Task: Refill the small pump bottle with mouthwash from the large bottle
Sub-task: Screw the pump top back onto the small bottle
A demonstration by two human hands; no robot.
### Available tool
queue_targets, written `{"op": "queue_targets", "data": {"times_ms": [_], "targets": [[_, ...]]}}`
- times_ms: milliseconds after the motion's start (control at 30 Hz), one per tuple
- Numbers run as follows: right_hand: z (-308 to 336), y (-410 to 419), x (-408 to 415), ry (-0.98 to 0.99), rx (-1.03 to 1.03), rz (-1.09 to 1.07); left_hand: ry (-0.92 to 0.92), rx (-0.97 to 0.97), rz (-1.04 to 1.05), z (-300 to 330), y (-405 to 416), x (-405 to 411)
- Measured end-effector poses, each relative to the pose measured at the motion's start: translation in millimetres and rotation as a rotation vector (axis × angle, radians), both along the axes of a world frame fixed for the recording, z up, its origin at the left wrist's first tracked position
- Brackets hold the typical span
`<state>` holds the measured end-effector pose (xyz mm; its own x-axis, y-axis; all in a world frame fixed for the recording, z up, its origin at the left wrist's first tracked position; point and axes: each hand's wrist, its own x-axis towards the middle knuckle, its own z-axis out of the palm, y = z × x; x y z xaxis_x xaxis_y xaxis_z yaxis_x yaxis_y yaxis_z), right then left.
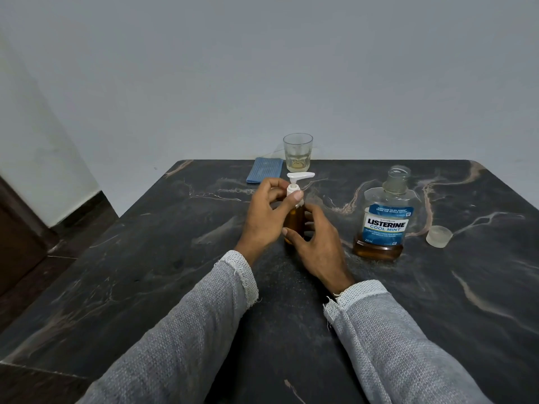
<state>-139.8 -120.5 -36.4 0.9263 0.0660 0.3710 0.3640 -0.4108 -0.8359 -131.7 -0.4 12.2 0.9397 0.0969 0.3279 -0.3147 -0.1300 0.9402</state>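
The small pump bottle (pixel 294 221) stands upright at the middle of the dark marble table (pixel 145 272), filled with amber liquid. Its white pump head (pixel 300 177) sits on top, spout pointing right. My left hand (pixel 264 215) pinches the white pump collar between thumb and fingers. My right hand (pixel 315 240) wraps round the bottle's body from the right. To the right stands the large Listerine bottle (pixel 382 217), uncapped, with a little amber liquid at its bottom. Its clear cap (pixel 438 236) lies on the table further right.
A glass tumbler (pixel 298 153) with a bit of yellowish liquid stands at the table's far edge. A folded blue cloth (pixel 264 170) lies left of it. A grey wall rises behind the table, and the floor drops away on the left.
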Motion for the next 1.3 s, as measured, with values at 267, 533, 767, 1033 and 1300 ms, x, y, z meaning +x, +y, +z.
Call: {"op": "queue_targets", "data": {"times_ms": [267,533,767,1033,1300], "targets": [[0.0,-0.6,-0.5,0.001,0.001,0.004,-0.049,0.069,-0.052,-3.1,7.3,-1.1],[0.9,-0.3,-1.5,-0.002,0.001,0.003,-0.049,0.119,-0.009,2.2,4.5,3.9],[1.6,-0.7,-2.7,0.004,-0.005,0.010,-0.023,0.187,-0.214,13.4,16.9,5.6],[0.5,0.1,-2.8,0.007,-0.012,-0.008,-0.007,0.119,-0.017,8.6,4.3,-3.6],[1.5,-1.0,-3.1,0.011,-0.016,-0.005,0.006,0.207,-0.010,14.6,2.6,3.5]]}}
